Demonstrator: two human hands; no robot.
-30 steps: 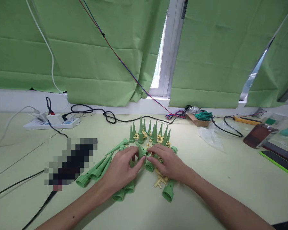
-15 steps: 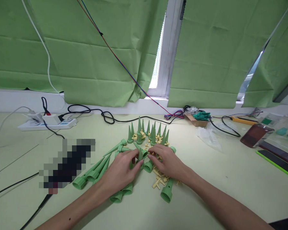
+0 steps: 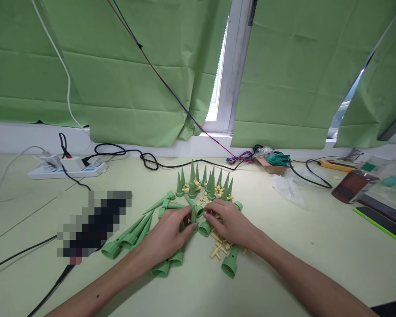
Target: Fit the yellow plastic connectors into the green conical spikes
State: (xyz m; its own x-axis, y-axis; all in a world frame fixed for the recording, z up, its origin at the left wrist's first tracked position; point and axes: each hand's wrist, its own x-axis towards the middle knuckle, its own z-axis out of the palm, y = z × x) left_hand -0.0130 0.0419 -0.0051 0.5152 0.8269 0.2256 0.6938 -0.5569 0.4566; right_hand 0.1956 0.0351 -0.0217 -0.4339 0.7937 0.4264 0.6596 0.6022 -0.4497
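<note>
In the head view my left hand [image 3: 174,226] has its thumb and fingers closed round a green plastic spike [image 3: 193,215], which stands point up. My right hand [image 3: 227,219] is bent just to the right of it, fingertips drawn together near a lying green spike's open socket [image 3: 199,211]. What those fingertips hold, if anything, is hidden. Another socket end [image 3: 204,228] lies between the hands. Under and in front of my right hand are several small yellow T-shaped fittings [image 3: 218,251]. Beyond the hands, several green spikes [image 3: 192,189] stand upright with yellow fittings among them.
More green spikes [image 3: 111,251] lie left of my left arm, and one [image 3: 230,265] lies near the front. A power strip [image 3: 69,171] stands at back left. A blurred-out dark object [image 3: 95,224] is on the left. A cardboard box [image 3: 270,166] and bottle [image 3: 354,186] stand right.
The view has shifted very slightly. Both hands stay in nearly the same place, and the spike in my left hand looks a little more upright.
</note>
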